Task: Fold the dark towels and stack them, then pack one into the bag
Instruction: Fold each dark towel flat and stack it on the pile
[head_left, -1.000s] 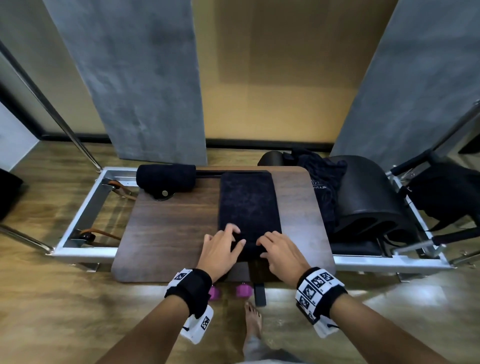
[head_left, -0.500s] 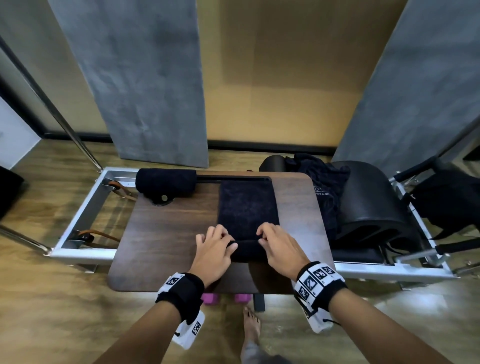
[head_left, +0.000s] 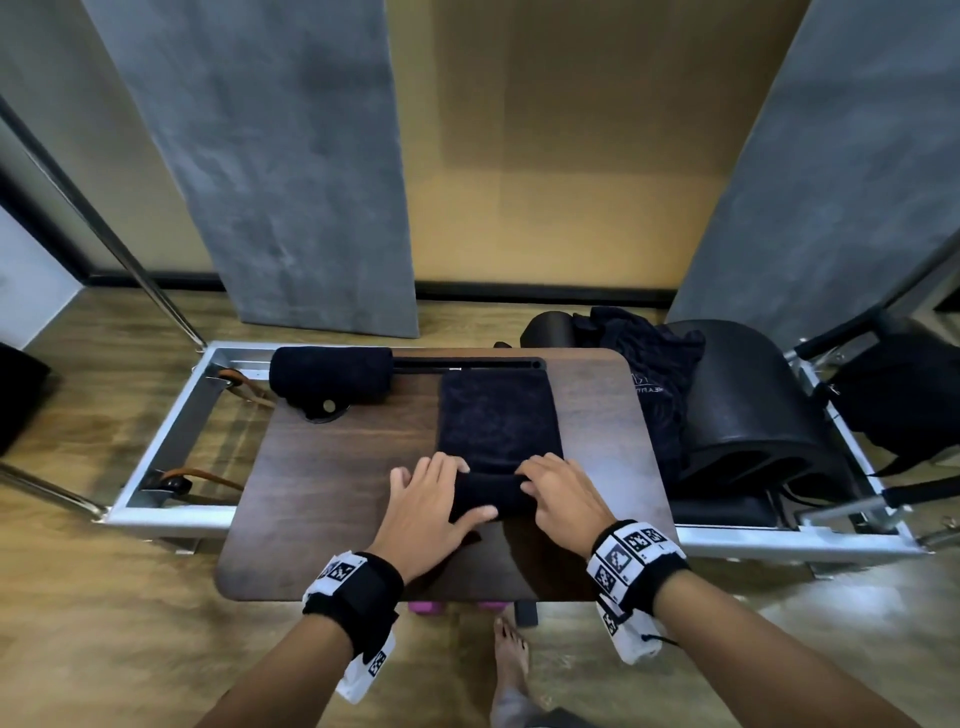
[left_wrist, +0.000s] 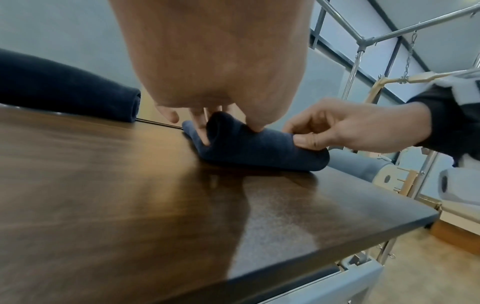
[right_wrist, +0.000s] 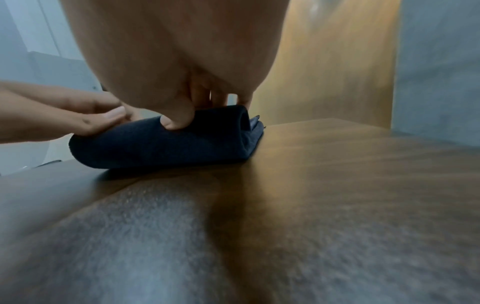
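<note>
Pinching each end of the soft, floppy dark towel (head_left: 496, 431) roll, left hand (head_left: 434, 506) and right hand (head_left: 563, 496) should grip evenly or it'll sag.

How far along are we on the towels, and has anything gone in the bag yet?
Done: one rolled towel lies at the table's far left edge. In hand: the left hand and right hand grip the near end of the second towel, rolled partway. Left: finishing it, stacking, bagging one; no towel visibly packed.
</note>
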